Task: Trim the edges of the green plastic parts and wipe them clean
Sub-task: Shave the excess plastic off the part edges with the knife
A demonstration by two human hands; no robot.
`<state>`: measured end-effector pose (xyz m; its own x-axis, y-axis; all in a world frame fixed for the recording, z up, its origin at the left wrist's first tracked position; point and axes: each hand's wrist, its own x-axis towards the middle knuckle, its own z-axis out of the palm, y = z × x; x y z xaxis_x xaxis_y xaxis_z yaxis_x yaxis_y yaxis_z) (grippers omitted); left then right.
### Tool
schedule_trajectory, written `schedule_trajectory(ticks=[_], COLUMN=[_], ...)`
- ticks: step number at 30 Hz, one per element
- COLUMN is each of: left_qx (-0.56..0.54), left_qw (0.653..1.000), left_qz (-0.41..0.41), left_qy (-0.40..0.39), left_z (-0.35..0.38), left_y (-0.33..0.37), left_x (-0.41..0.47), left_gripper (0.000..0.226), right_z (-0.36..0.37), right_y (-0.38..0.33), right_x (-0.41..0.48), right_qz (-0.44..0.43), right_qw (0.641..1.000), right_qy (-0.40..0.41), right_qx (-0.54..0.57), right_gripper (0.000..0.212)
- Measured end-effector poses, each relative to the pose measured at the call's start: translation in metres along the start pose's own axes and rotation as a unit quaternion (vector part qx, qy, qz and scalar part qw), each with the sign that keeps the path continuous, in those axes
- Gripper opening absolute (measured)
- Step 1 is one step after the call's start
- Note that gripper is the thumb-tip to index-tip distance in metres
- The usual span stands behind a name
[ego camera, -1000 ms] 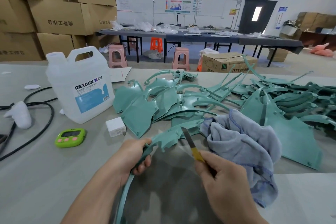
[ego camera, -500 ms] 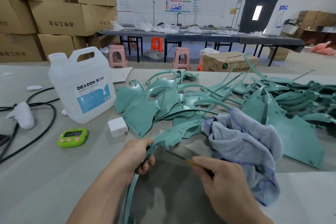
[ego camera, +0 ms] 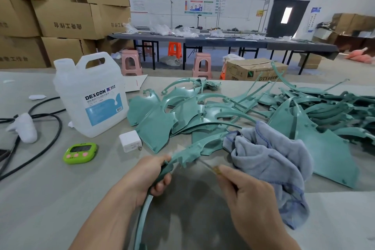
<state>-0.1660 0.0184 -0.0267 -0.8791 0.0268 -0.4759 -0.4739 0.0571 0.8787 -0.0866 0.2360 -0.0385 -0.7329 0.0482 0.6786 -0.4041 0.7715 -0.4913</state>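
Left hand point(ego camera: 146, 176), fist around green part point(ego camera: 195, 149)

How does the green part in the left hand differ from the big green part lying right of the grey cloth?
The held part is narrow, with a long curved strip; the big part is a broad panel. The left hand grips the held part; no hand touches the big part. Both are the same green plastic.

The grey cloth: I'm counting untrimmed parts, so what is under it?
Green plastic parts run under the left and far edges of the grey cloth. How far they reach, and anything else beneath, is hidden.
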Motion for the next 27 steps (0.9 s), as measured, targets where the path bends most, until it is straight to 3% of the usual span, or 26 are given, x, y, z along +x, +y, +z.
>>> schedule_trajectory(ticks=[3,7,11,13,18,27], left_qx=[-0.011,-0.012,-0.024,-0.039,-0.140,-0.031], left_qw=[1.000,1.000,1.000,0.999,0.989,0.985], left_qz=[-0.007,-0.015,-0.006,0.006,0.049,0.113], left_qy=[0.003,0.004,0.010,0.016,-0.009,0.129], left_z=[0.001,0.001,0.004,0.005,0.013,0.027], left_y=[0.000,0.001,0.002,0.003,0.006,0.006], left_x=[0.001,-0.001,-0.004,-0.006,-0.014,-0.021], left_gripper=[0.035,0.033,0.034,0.034,0.030,0.043], right_z=[-0.001,0.003,-0.003,-0.005,-0.004,0.006], right_y=[0.004,0.000,0.006,0.010,0.009,-0.001], right_x=[0.003,0.001,0.007,0.007,0.005,0.000], right_qz=[0.031,-0.001,0.100,0.121,0.142,0.117], right_qw=[0.999,1.000,0.993,0.991,0.984,0.980], right_qy=[0.041,-0.011,0.058,0.030,-0.033,-0.149], right_qx=[0.015,0.005,0.031,0.056,0.107,0.058], right_gripper=[0.014,0.009,0.019,0.011,0.025,0.017])
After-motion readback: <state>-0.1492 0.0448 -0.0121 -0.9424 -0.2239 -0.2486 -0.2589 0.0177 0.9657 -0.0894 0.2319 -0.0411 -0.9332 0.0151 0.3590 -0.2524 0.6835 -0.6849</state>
